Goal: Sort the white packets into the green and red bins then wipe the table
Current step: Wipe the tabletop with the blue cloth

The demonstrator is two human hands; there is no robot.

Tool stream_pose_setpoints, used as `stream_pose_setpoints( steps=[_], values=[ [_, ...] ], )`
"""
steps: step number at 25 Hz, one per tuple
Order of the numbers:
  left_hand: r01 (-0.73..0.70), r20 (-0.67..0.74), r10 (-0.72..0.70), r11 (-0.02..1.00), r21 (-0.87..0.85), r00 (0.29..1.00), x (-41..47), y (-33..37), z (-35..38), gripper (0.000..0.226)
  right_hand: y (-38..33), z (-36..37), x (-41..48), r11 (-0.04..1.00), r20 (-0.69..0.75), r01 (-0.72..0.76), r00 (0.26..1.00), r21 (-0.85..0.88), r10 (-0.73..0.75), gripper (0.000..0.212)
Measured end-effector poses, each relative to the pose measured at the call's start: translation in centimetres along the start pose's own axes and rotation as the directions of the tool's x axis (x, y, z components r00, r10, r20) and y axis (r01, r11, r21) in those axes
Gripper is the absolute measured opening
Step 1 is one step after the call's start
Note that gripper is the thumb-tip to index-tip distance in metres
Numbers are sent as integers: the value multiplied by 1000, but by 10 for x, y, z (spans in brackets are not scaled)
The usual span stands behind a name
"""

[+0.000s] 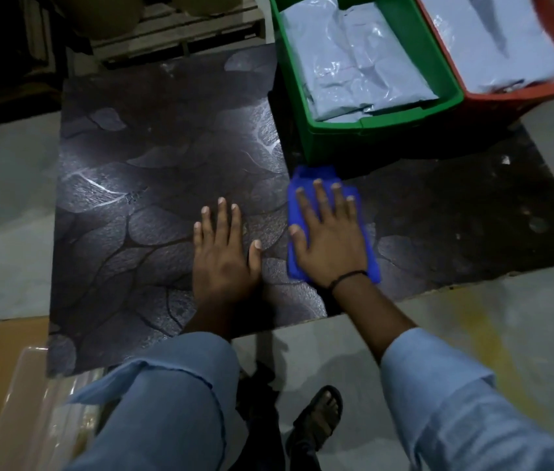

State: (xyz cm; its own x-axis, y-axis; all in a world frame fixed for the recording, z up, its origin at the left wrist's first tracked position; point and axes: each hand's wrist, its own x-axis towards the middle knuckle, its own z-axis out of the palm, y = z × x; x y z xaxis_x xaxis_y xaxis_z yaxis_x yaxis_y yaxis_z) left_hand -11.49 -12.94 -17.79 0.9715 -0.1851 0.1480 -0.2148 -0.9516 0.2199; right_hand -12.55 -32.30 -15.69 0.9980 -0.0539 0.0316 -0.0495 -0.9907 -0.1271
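The right hand [331, 232] lies flat on a blue cloth [302, 266], fingers straight and slightly spread, palm pressing the cloth down onto the table [153, 158]. A thin black band [348, 277] circles the wrist. The cloth shows around the hand on every side, with its far edge just short of the green bin [370, 137].

The left hand [223, 253] rests just beside the cloth, palm down on the bare tabletop, fingers straight and close together, thumb held out toward the cloth. It holds nothing. Both forearms come out of light blue sleeves [438, 396] at the near edge of the table.

The tabletop is dark, with a pattern of large rounded shapes on its left part and a plainer, darker surface to the right, where a few pale specks [505, 160] show.

The green bin stands on the far right part of the table and is full of white packets [346, 59], lying in a loose pile. The red bin [506, 100] stands touching its right side, and it also holds white packets [492, 45]; that corner is blurred.

Below the table edge, a foot in a dark sandal [319, 419] stands on the grey floor [3, 205]. A cardboard box [0, 385] with clear plastic inside lies at the lower left, partly under the table's corner.
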Motion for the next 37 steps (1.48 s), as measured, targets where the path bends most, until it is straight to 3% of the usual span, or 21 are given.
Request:
stream_pose_setpoints(
  steps=[3,4,6,9,11,14,16,20,23,29,37],
  values=[
    [-7,-11,7,1000,-10,1000,1,2,0,70,13,-7,-33,960,60,281,958,-3,-281,65],
    [-4,-12,4,1000,-12,1000,1,2,-1,69,32,-10,-37,962,48,273,961,-6,-272,64],
    [-6,-20,5,1000,-14,1000,-1,3,-2,69,62,-11,-30,997,8,78,997,-23,-78,63],
    [-7,-25,6,1000,-12,1000,0,3,-2,68,55,-6,7,989,-25,-145,989,-14,145,65],
    [-4,-19,4,1000,-18,1000,-1,1,-1,69,16,-3,14,991,-16,-131,991,13,131,65],
    [-6,-8,6,1000,-31,1000,0,1,-1,70,-10,-4,-23,990,43,138,990,-5,-138,65],
    [1,-5,-1,999,-33,1000,0,2,-3,70,7,-8,-54,972,63,234,970,0,-234,64],
    [5,-1,-5,999,-34,1000,-1,4,-5,70,46,-9,-44,1000,7,29,1000,-12,-29,63],
    [9,-7,-9,999,-31,1000,0,1,-4,70,15,-1,-17,997,-3,-82,997,17,82,64],
    [7,-38,-8,1000,-3,999,-1,1,-1,71,7,2,14,963,54,271,961,6,-271,62],
    [-4,-54,5,1000,22,999,-3,3,1,70,-57,15,152,946,112,321,940,32,-323,63]
  ],
)
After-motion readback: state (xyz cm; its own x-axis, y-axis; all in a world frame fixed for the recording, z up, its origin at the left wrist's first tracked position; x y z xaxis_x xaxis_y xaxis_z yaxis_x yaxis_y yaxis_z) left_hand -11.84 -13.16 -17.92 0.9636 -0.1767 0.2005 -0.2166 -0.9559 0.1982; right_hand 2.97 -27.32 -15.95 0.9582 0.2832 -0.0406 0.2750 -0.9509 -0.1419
